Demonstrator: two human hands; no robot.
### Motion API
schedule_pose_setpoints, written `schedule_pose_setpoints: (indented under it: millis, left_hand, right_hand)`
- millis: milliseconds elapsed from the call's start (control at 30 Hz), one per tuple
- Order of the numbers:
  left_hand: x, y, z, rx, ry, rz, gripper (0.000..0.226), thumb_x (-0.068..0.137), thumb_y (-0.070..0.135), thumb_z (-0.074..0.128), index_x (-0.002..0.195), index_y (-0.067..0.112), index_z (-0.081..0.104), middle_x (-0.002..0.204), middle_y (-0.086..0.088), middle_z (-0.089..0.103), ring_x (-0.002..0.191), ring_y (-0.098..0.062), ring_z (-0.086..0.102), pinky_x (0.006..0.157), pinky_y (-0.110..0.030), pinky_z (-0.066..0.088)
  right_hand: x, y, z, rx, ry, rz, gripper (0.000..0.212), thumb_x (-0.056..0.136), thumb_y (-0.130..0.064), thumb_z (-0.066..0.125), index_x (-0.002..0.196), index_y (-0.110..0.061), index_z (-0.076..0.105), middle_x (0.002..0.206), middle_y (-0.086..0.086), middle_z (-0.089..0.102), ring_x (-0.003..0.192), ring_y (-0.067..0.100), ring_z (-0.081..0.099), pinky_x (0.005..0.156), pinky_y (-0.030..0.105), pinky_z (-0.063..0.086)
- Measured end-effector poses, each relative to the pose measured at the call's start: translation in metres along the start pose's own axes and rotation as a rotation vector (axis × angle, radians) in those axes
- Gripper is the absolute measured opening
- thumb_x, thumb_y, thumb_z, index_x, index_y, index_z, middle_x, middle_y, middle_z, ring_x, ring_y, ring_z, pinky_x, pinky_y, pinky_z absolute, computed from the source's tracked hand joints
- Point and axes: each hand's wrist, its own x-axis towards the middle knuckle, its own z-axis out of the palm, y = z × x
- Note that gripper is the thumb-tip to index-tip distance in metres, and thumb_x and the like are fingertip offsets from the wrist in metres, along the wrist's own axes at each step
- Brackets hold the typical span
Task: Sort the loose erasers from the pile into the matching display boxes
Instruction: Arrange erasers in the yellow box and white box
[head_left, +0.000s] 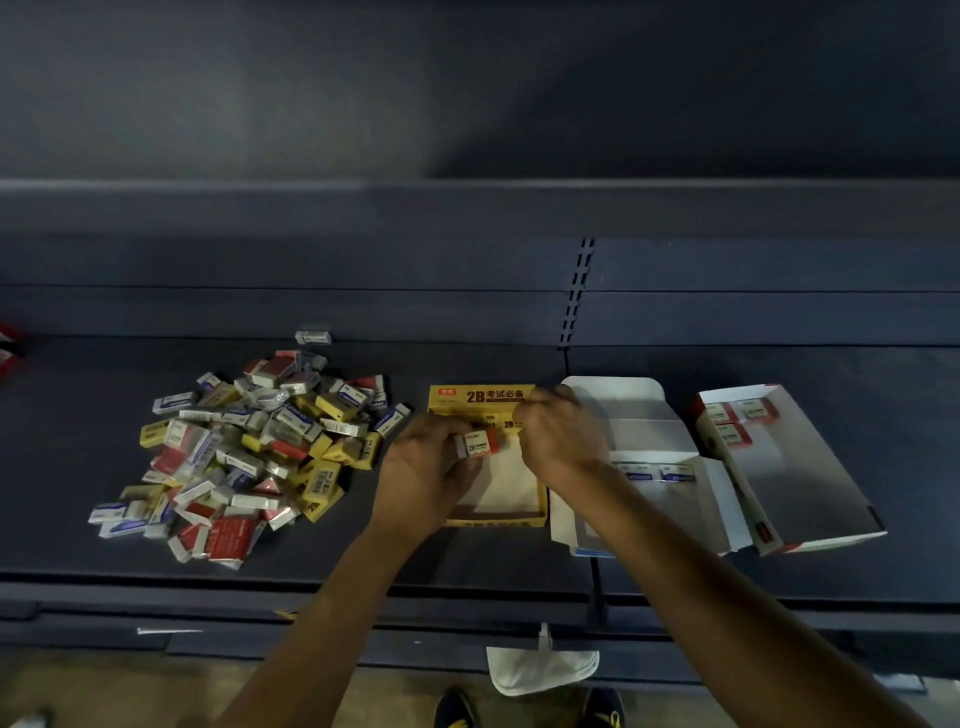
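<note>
Nearest me, my left hand (423, 467) pinches a red-sleeved eraser (482, 443) over the yellow box (493, 518), right hand (563, 439) curled, hold unclear; I'd match its sleeve to the red box (810, 486) at three o'clock.

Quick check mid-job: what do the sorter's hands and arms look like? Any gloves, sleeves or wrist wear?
No gloves: the left hand and right hand are bare. The left forearm and right forearm are bare too, with no sleeve cuff in view. No watch, bracelet or ring shows, though the picture is slightly blurred.
</note>
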Motion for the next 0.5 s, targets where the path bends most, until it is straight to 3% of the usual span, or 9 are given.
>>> schedule_pose_setpoints:
  millis: [100,233,333,500]
  left_hand:
    - [0.004,0.002,-0.001,0.035,0.006,0.011,0.029,0.073,0.019,0.078,0.097,0.012,0.066,0.095,-0.004,0.064,0.084,-0.018,0.062,0.074,-0.021,0.044]
    - [0.009,0.014,0.0,0.038,0.029,0.032,0.03,0.07,0.013,0.08,0.097,0.011,0.066,0.094,-0.005,0.065,0.085,-0.022,0.062,0.076,-0.021,0.043]
    - [0.013,0.028,0.004,0.009,0.034,0.042,0.031,0.07,0.013,0.079,0.098,0.01,0.066,0.092,-0.006,0.066,0.083,-0.024,0.062,0.073,-0.027,0.046]
    - [0.022,0.049,0.016,-0.013,-0.002,0.077,0.033,0.071,0.013,0.078,0.102,0.012,0.067,0.096,-0.003,0.067,0.085,-0.019,0.063,0.076,-0.021,0.043]
  right_hand:
    - [-0.009,-0.001,0.001,0.07,0.079,-0.03,0.031,0.084,-0.007,0.057,0.113,-0.015,0.063,0.116,0.001,0.059,0.112,0.024,0.046,0.08,0.032,0.047]
    - [-0.016,0.001,0.004,0.211,0.223,-0.096,0.035,0.071,-0.005,0.069,0.104,-0.016,0.065,0.104,0.002,0.063,0.098,0.026,0.055,0.074,0.031,0.048]
    - [-0.022,0.006,0.0,0.272,0.265,-0.13,0.039,0.068,-0.009,0.073,0.106,-0.017,0.065,0.106,0.001,0.062,0.1,0.022,0.053,0.074,0.029,0.049]
    - [-0.029,0.029,-0.008,0.278,0.277,-0.121,0.033,0.067,-0.011,0.077,0.098,-0.014,0.067,0.098,0.003,0.062,0.091,0.024,0.057,0.065,0.029,0.051]
